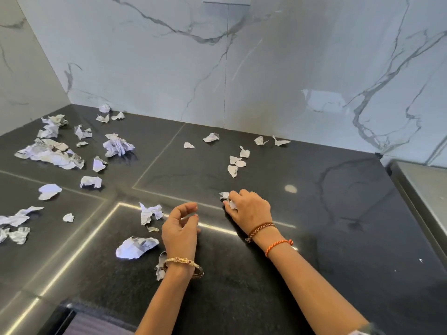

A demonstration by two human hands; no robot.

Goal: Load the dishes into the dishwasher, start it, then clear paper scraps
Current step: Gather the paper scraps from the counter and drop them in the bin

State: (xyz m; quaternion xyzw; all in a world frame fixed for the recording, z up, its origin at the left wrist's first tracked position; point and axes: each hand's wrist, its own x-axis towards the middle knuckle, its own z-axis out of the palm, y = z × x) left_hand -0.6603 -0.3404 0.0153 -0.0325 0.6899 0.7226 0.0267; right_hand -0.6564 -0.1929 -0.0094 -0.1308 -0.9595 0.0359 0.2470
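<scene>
A dark speckled stone counter (314, 180) fills the near scene, crossed by thin pale seams that catch bright light on the near left. White marble walls (169, 56) with grey veins rise at the far side and the left, meeting in the far left corner.

Roughly thirty torn, crumpled white paper scraps (118, 147) lie on one dark grey stone tabletop (326, 201); two hands, three wrist bracelets (183, 262).
</scene>
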